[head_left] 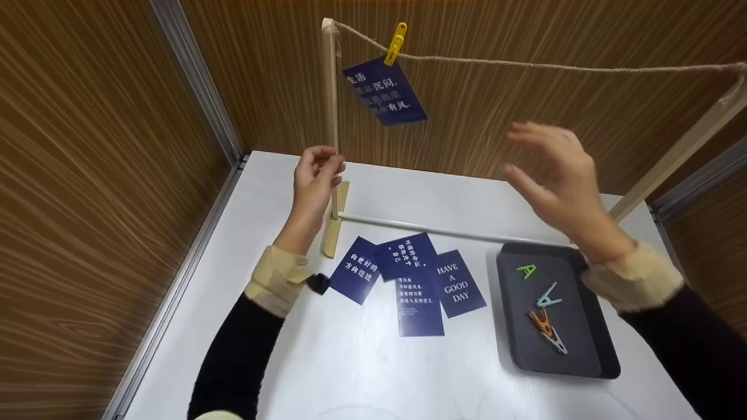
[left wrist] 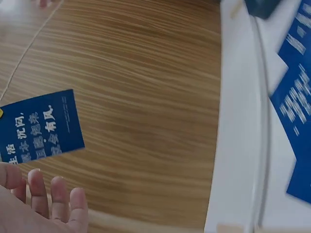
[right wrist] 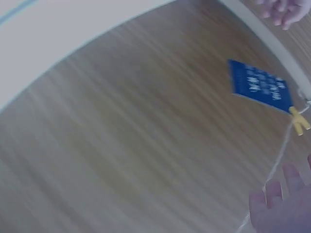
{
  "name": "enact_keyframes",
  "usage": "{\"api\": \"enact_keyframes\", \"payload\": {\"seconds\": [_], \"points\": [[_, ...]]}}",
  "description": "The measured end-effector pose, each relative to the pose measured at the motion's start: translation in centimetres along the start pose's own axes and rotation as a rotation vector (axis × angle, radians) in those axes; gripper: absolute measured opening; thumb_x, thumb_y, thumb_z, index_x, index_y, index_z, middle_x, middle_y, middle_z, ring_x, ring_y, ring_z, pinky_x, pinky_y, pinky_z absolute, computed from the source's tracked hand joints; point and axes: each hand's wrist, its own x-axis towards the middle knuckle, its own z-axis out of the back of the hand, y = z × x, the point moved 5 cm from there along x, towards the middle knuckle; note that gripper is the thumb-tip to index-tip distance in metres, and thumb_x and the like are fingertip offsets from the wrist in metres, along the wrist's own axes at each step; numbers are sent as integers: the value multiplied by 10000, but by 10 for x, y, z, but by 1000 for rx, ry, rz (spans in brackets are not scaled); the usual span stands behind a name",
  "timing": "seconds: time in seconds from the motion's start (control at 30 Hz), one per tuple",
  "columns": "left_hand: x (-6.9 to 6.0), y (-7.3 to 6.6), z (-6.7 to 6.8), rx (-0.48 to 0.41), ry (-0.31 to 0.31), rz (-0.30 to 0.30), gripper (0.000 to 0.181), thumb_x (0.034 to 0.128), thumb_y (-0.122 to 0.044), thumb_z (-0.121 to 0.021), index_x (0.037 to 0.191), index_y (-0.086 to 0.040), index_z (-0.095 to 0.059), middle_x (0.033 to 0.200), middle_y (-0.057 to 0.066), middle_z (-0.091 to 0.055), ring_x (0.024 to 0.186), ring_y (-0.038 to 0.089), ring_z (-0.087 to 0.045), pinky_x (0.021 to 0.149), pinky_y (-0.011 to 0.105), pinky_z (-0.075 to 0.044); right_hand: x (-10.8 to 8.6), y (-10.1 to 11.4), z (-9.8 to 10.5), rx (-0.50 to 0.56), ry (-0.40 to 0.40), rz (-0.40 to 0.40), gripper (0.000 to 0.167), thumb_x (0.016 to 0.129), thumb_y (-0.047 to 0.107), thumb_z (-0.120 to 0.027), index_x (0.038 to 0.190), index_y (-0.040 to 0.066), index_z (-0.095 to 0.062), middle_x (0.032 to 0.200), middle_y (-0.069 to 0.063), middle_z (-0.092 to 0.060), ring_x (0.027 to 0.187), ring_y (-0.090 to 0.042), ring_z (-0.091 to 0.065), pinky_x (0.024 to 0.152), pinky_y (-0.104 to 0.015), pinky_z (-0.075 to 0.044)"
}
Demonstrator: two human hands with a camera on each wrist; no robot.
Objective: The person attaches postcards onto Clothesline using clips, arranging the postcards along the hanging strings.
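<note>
A dark blue card (head_left: 385,93) with white writing hangs tilted from a twine line (head_left: 496,62), clipped by a yellow clothespin (head_left: 396,44). Beside the left wooden post, below that card, my left hand (head_left: 315,181) is raised with loosely bent fingers and holds nothing. My right hand (head_left: 557,172) is in the air to the right of the card, its fingers and thumb spread apart and nothing between them. In the right wrist view the same card (right wrist: 260,86) and yellow clothespin (right wrist: 299,121) appear beyond the right fingers.
Several blue cards (head_left: 421,303) lie partly overlapping on the white table (head_left: 362,373). A dark tray (head_left: 508,315) at the right holds a green clothespin (head_left: 526,271), a light blue one (head_left: 547,296) and an orange-and-white pair (head_left: 548,331). Wooden posts (head_left: 330,93) carry the line.
</note>
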Motion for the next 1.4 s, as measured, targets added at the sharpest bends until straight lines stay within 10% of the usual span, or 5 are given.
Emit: {"api": "enact_keyframes", "payload": {"seconds": [0.5,0.63,0.77,1.0,1.4], "points": [[-86,30,50,503,215,-103,204,962,4,-604,1158,62,-598,1099,236,-655,989,333,-642,819,382,-532,-191,-85,16,-164,216,-228,565,725,-33,-828,1256,63,-663,1216,-127,-683,1151,-92,-579,974,-106,-350],[-97,63,55,540,286,-1,213,961,-34,-611,1168,18,-607,1123,186,-656,1024,320,-633,869,422,-538,-239,-93,-2,-226,341,-308,555,771,28,-818,1292,64,-631,1275,-158,-644,1173,-347,-584,1050,-405,-435],[-106,109,63,861,312,50,295,950,-196,-663,1229,-111,-626,1199,124,-642,1090,326,-606,884,492,-520,-279,-92,-13,-312,463,-393,540,799,117,-821,1302,96,-624,1296,-185,-615,1147,-434,-579,890,-629,-472],[-133,135,57,1309,402,15,517,911,-379,-708,1364,-152,-607,1391,263,-524,1189,467,-531,862,591,-505,-315,-86,-24,-362,511,-422,548,787,174,-839,1293,115,-638,1302,-195,-607,1104,-450,-595,814,-639,-497],[-135,150,53,1436,421,-14,596,776,-384,-847,1269,-92,-680,1391,292,-534,1167,475,-556,839,576,-544,-332,-82,-37,-329,513,-468,509,743,101,-853,1225,81,-690,1389,-231,-510,1157,-505,-550,807,-665,-492]]}}
